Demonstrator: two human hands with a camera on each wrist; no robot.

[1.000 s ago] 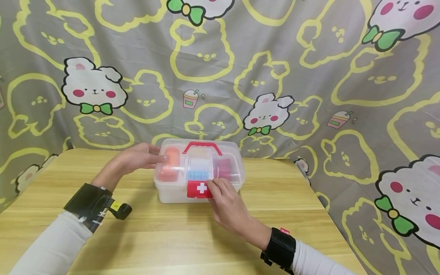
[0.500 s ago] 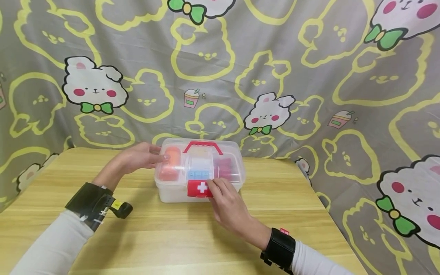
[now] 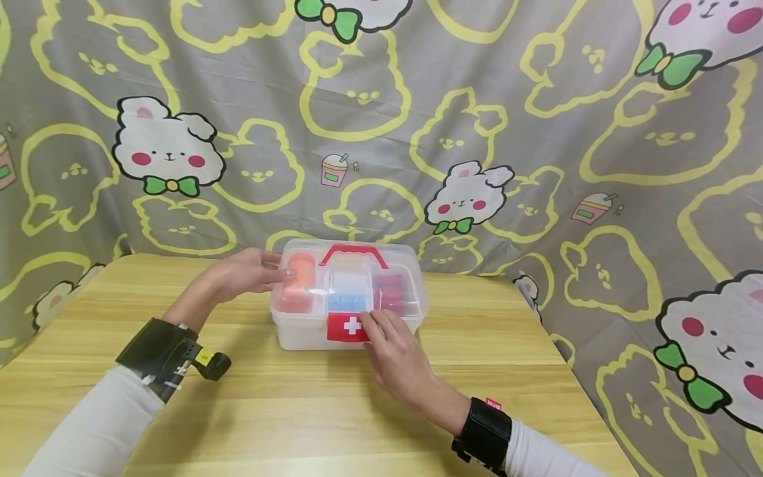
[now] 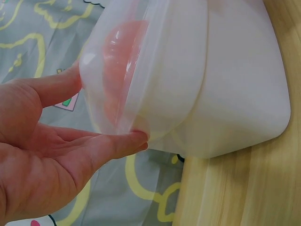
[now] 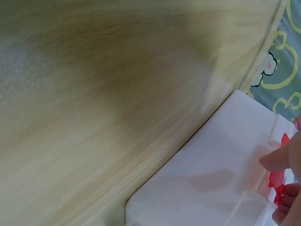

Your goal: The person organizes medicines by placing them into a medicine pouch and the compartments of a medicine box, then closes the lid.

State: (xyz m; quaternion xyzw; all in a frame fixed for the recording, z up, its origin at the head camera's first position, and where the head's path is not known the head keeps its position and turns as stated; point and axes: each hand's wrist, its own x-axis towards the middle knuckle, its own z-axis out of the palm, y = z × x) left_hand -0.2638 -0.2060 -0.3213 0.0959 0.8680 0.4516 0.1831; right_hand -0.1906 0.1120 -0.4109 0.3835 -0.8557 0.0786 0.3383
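Note:
A first-aid box (image 3: 292, 334) with a translucent lid (image 3: 411, 265) stands on the table, lid down. My left hand (image 3: 247, 273) holds the lid's left end, thumb on one face and fingertips at the rim, as the left wrist view (image 4: 51, 141) shows. At the box's front, my right hand (image 3: 396, 351) pinches the right side of the red latch (image 3: 342, 326) with a white cross. The right wrist view has its thumb (image 5: 277, 157) below the latch. Through the lid show an orange item (image 3: 301, 271), a light-blue compartmented piece (image 3: 346, 303) and dark red items (image 3: 389, 295).
A red carrying handle (image 3: 354, 249) lies on top of the lid. The wooden table (image 3: 286, 417) extends around the box. Behind it hangs a grey curtain (image 3: 268, 86) with cartoon figures, close to the table's back edge.

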